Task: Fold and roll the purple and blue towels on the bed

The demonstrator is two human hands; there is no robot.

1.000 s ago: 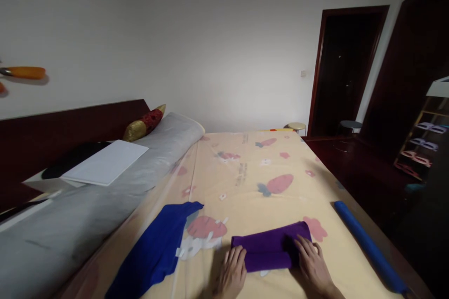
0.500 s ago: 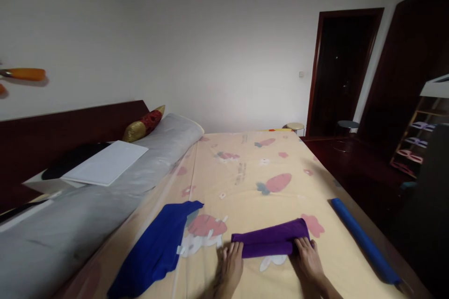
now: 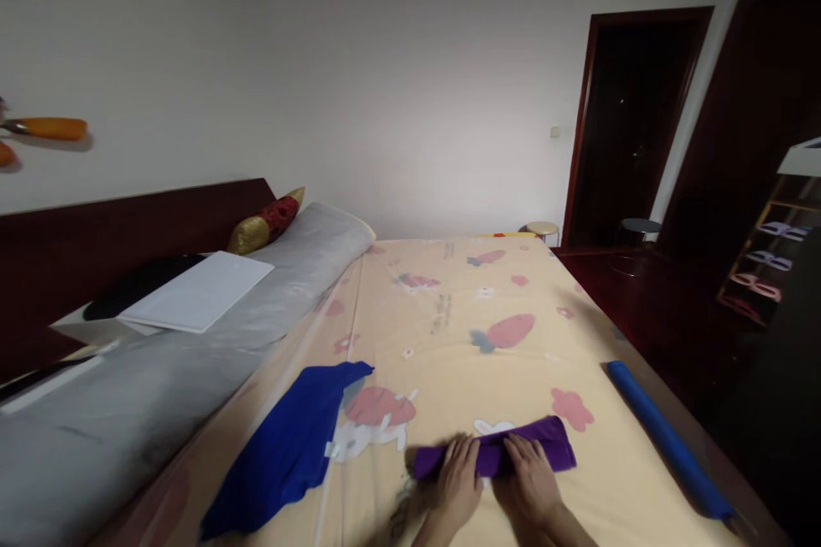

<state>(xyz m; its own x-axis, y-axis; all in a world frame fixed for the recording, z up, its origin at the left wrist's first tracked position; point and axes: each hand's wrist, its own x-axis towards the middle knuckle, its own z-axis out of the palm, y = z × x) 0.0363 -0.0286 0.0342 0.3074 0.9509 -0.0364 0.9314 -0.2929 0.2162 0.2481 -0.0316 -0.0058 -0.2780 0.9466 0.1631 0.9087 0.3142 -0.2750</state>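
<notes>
The left hand [image 3: 458, 479] and right hand [image 3: 529, 479] sit side by side on a rolled purple cloth [image 3: 557, 449] — each grip curled over it. A blue cloth [image 3: 288, 444] lies nearby on the bed [image 3: 449, 308].

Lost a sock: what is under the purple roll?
The yellow printed sheet shows beneath the purple roll; a white print peeks out behind. The left hand and right hand cover its middle; underside hidden.

Two hands, the left hand [image 3: 457, 485] and right hand [image 3: 531, 487]; one purple cloth [image 3: 552, 449]; one blue cloth [image 3: 288, 444]; one blue roll [image 3: 667, 440]; two stools [image 3: 542, 230]; one cushion [image 3: 266, 222]
</notes>
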